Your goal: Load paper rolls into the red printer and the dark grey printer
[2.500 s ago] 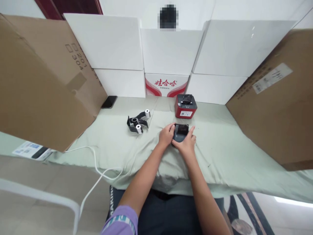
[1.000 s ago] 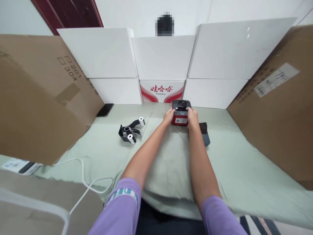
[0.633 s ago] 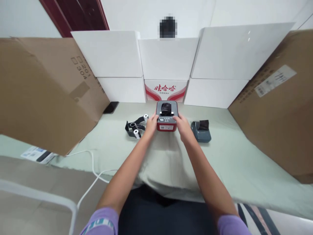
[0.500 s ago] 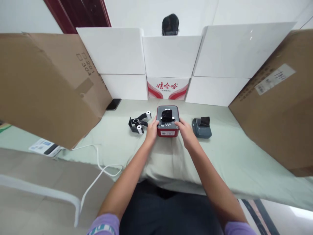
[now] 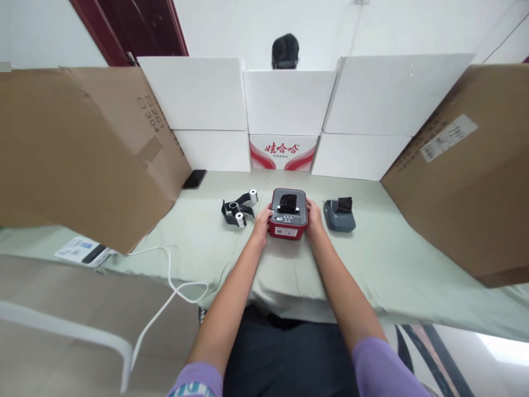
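Note:
Between my two hands sits a small red box with a grey top [image 5: 288, 216], a white label on its front wall. A glossy black strip shows on that top; I cannot tell whether it is printed or real. My left hand [image 5: 262, 221] grips the left side, thumb near the top edge. Against the right side, my right hand [image 5: 314, 216] is closed, its fingertips partly hidden behind the box. Left of the box lie black straps with white rolls [image 5: 238, 209]. To the right is a dark grey device like a small printer [image 5: 339, 216], a black strip rising from it.
White boxes [image 5: 289, 102] form a wall behind the green cloth-covered table [image 5: 372, 248]. Large cardboard boxes stand at the left [image 5: 103, 154] and right [image 5: 463, 182]. A dark phone [image 5: 194, 179] lies back left. A white cable [image 5: 169, 270] hangs over the front edge.
My right hand has shifted from the box's top front corner to its right side. The box's top has turned slightly. The camera view has also shifted a little.

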A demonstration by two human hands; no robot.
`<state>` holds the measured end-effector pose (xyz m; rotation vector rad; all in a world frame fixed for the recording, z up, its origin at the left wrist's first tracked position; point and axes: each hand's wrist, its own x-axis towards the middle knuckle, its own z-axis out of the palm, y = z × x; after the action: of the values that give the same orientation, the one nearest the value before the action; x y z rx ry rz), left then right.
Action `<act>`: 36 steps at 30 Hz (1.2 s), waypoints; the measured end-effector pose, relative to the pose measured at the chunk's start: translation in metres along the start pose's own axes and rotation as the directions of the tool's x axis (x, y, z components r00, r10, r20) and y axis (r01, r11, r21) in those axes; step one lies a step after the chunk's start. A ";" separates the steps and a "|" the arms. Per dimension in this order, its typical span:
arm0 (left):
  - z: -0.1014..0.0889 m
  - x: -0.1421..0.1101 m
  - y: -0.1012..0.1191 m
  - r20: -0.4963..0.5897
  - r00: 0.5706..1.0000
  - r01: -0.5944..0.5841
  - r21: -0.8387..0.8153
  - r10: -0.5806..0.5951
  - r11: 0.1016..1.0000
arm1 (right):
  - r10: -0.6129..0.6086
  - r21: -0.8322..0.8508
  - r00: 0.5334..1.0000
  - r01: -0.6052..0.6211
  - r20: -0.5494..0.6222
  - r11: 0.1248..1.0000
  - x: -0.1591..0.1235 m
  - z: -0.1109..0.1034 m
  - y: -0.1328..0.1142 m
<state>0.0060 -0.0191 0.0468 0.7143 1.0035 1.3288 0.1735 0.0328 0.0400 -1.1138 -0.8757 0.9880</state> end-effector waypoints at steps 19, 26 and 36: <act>-0.009 0.006 0.020 0.002 0.978 -0.206 0.130 0.207 0.970 | -0.065 -0.046 0.997 0.063 -0.041 0.997 -0.002 0.006 0.002; 0.012 0.054 0.069 0.444 0.888 -0.424 0.687 0.120 0.590 | -0.068 -0.037 0.997 0.067 -0.024 0.997 0.009 0.003 0.017; 0.046 0.081 0.069 0.497 0.862 -0.414 0.802 -0.098 0.430 | -0.086 -0.073 0.996 0.086 0.002 0.994 0.011 0.000 0.022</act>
<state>0.0132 0.0756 0.1135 1.9299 1.2097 0.5677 0.1728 0.0466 0.0193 -1.1290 -0.9576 0.8902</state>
